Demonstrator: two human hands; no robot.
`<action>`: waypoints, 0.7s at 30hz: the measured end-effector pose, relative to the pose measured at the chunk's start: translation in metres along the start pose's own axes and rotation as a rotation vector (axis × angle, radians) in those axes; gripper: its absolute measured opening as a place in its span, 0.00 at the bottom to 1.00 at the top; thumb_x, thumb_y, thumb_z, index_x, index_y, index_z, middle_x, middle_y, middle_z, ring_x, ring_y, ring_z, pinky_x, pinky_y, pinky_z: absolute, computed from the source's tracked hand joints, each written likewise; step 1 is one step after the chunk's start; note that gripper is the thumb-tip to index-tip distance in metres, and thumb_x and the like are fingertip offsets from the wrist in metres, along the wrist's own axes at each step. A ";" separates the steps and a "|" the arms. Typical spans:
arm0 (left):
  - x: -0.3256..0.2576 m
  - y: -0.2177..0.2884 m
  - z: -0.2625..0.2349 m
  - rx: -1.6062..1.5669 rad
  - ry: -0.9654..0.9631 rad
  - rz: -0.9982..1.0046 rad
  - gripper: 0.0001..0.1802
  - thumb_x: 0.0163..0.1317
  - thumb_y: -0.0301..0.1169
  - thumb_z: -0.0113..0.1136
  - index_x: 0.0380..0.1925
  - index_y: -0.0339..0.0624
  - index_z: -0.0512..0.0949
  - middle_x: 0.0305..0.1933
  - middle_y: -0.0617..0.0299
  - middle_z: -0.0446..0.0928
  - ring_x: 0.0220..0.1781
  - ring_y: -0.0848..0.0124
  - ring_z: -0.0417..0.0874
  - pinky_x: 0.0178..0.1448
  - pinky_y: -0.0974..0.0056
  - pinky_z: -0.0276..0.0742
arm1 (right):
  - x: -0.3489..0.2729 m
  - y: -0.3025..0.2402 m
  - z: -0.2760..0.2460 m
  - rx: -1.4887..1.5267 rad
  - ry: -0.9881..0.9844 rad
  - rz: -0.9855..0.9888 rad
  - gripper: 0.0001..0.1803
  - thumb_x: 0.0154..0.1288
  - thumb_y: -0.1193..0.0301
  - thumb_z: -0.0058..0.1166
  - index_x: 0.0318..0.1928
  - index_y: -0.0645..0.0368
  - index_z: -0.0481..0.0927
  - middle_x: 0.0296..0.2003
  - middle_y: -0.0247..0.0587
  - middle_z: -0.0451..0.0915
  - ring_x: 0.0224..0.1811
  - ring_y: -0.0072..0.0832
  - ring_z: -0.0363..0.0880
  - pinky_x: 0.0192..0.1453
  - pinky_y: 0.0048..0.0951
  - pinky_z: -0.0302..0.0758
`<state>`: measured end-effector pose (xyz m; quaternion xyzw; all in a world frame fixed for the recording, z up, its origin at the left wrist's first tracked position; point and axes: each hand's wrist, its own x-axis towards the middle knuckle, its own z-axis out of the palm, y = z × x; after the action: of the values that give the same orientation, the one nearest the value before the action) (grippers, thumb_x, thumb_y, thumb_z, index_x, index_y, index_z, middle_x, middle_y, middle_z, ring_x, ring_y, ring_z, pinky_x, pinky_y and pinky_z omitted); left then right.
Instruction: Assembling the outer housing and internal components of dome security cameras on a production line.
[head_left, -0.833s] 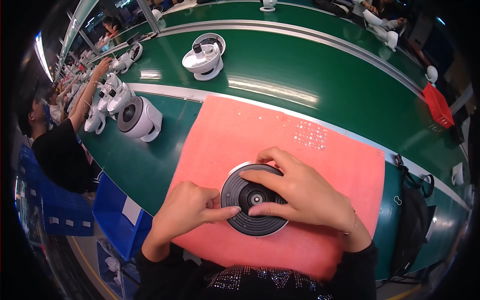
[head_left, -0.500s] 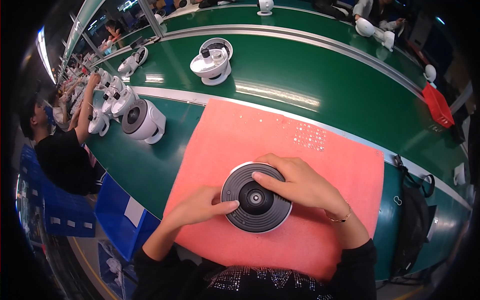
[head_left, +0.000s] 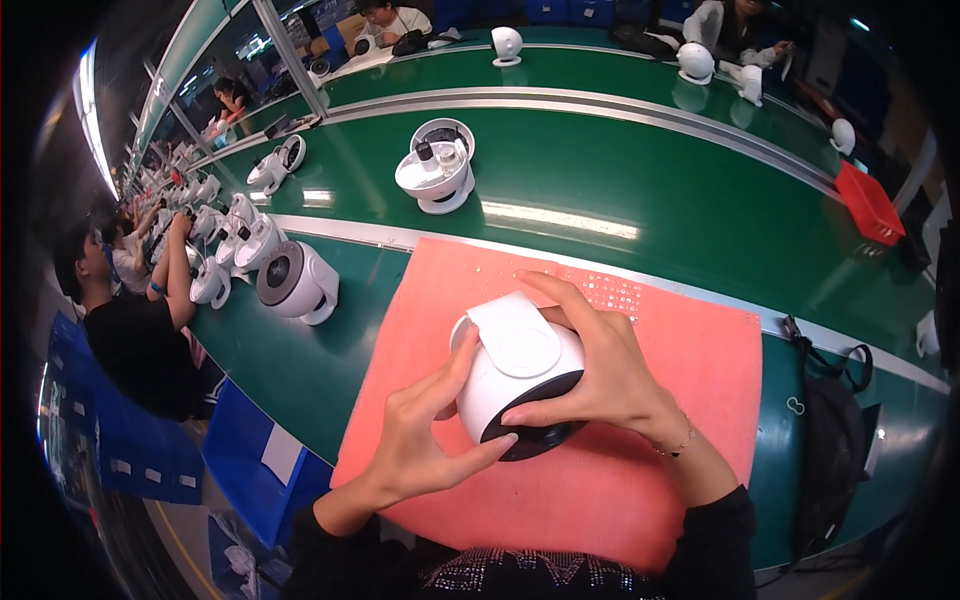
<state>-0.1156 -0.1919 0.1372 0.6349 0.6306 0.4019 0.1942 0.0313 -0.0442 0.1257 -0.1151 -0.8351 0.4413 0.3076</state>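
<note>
Between my two hands is a rounded white fan-like unit (head_left: pixel 500 395), held over a salmon-pink foam mat (head_left: pixel 700 370). Its dark front face is turned down and toward me, and a flat white bracket or foot (head_left: pixel 520 340) shows on top. My left hand (head_left: pixel 415 430) grips its left side, thumb at the dark rim. From the right, my right hand (head_left: pixel 610 370) wraps round the housing, its thumb also on the dark edge. Small shiny round pieces (head_left: pixel 612 292) lie in rows on the mat's far part.
A similar unit (head_left: pixel 300 282) stands left of the mat, with several more behind it near a co-worker (head_left: pixel 130 320). An opened unit (head_left: pixel 437 170) sits on the green belt (head_left: pixel 580 160). A black bag (head_left: pixel 832 440) and red bin (head_left: pixel 868 203) are right; a blue bin (head_left: pixel 245 450) is lower left.
The unit has been tipped from dark face up to bracket side up, its face now toward me. Both hands have shifted their hold to its sides. The view has tilted slightly.
</note>
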 end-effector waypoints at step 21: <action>0.099 -0.040 0.071 -1.339 0.391 -0.142 0.40 0.59 0.65 0.36 0.64 0.53 0.54 0.66 0.59 0.57 0.66 0.60 0.60 0.66 0.52 0.60 | 0.001 0.010 0.004 0.049 0.435 -0.006 0.55 0.44 0.66 0.67 0.67 0.59 0.42 0.60 0.58 0.58 0.58 0.44 0.69 0.58 0.39 0.71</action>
<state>-0.0998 -0.0734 0.0911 0.2521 0.3106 0.7972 0.4521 0.0272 -0.0412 0.1165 -0.1977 -0.7384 0.4255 0.4845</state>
